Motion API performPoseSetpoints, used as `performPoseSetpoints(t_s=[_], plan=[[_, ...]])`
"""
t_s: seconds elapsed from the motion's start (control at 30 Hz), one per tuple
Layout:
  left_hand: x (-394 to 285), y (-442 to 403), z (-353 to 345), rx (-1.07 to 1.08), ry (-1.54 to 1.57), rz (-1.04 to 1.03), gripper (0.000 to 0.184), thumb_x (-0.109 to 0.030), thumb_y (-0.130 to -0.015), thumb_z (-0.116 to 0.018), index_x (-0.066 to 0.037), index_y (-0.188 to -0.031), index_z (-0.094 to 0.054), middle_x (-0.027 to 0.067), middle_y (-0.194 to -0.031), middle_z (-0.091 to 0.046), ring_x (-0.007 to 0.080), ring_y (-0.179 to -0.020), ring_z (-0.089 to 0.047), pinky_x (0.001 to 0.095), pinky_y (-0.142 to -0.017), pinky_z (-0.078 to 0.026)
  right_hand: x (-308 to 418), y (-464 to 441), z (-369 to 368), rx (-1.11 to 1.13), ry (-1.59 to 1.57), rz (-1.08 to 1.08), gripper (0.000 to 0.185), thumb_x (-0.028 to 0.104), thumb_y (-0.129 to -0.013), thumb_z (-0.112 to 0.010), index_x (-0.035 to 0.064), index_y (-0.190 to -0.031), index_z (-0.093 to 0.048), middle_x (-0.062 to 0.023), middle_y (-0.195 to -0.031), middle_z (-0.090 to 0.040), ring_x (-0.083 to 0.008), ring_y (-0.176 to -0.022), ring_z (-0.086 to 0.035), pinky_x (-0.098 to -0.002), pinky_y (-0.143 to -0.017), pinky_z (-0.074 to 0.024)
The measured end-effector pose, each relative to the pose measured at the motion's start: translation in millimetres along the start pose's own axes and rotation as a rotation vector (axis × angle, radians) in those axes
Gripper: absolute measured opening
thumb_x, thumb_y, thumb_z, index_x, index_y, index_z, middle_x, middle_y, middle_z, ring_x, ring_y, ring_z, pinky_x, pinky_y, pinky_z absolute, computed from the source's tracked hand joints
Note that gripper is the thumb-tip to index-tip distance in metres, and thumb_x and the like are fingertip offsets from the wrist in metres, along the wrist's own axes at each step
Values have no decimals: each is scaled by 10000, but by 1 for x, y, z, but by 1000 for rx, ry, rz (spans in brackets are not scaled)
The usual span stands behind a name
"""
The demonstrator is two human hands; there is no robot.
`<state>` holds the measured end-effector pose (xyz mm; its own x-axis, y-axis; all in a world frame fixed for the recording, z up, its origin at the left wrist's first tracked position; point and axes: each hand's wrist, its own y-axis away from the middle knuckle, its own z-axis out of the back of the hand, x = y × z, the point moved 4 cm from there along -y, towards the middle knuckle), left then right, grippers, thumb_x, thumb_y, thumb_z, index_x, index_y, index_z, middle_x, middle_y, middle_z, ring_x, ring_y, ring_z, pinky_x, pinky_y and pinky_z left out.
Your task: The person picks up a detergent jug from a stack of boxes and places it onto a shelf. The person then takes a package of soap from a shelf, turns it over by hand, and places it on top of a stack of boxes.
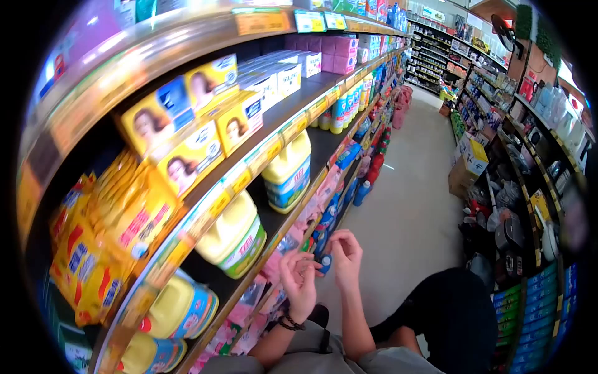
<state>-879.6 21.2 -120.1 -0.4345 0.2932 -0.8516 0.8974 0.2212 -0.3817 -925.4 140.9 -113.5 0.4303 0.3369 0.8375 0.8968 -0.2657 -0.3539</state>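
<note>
My left hand [299, 283], with a dark beaded bracelet [291, 322] at its wrist, is raised beside the lower shelves. Its fingers are loosely curled and apart, and no object shows in it. Close to its right, my right hand [346, 252] is up with fingers bent and pressed together; whether something small is between them I cannot make out. The hands are apart. Nearest on the left shelf are a pale yellow jug with a green label [240, 240] and a similar jug with a blue label [289, 174].
Yellow soft packs [112, 230] and yellow tissue boxes [180, 156] fill the shelf at left. An aisle floor [405, 187] runs ahead. Cartons [468, 165] stand by the right shelves. My bent knee [448, 305] is at lower right.
</note>
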Motion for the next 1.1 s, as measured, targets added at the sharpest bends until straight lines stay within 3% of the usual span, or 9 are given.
performPoseSetpoints(t_s=[0.27,0.57,0.7,0.9,1.1], plan=[[97,-105,-105,121,71,52,421,74,-906,-503,-12,-1285,-341,139,-1220,-458,167,-883,-606,260,-665,-546,-25,-143,70,-88,44,13,61,-36,-919,-522,20,-912,-546,-39,-902,-541,-107,-735,-530,-246,-653,-434],[174,-221,-243,183,90,95,370,72,-896,-503,-3,-1243,-397,131,-1213,-478,169,-924,-598,273,-674,-546,-14,-305,164,-195,15,82,75,-48,-899,-545,25,-882,-539,-29,-886,-554,-96,-731,-535,-236,-653,-436],[218,-239,-298,290,51,143,364,57,-909,-515,0,-1247,-394,128,-1217,-479,165,-938,-595,275,-689,-547,-22,-345,226,-294,13,74,81,-59,-871,-537,22,-882,-542,-56,-884,-554,-127,-723,-530,-257,-650,-430],[299,-269,-403,424,25,217,360,52,-907,-518,1,-1246,-405,123,-1201,-494,164,-940,-600,273,-699,-546,-29,-423,340,-455,0,90,74,-46,-875,-548,27,-883,-537,-33,-875,-562,-102,-727,-530,-240,-645,-437],[386,-298,-553,669,-47,299,341,60,-878,-525,1,-1206,-455,111,-1128,-555,175,-929,-623,266,-744,-517,-15,-534,468,-553,-63,137,107,-67,-847,-491,26,-889,-524,-35,-832,-557,-108,-709,-522,-244,-636,-434]])
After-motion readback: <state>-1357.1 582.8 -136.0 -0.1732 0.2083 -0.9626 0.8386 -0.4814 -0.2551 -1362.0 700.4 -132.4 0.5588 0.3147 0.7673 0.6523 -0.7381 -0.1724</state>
